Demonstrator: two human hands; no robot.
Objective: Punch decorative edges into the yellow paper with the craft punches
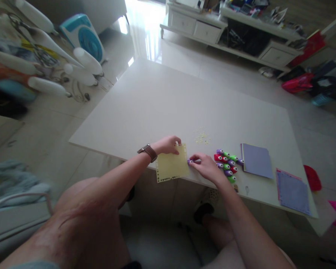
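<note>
At the table's [145, 112] near edge, the left hand [168, 145] pins a yellow perforated sheet [172, 167] while the right hand [205, 166] pinches a small purple punch [189, 161] beside it, coloured punches [228, 164] clustered just right, yellow scraps [203, 138] beyond

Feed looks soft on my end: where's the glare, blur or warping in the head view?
Head view: strong window glare on the floor beyond the table; left edge clutter blurred; wide-angle lens bends the edges; the left hand on the yellow sheet and the right hand read fairly clearly.
</note>
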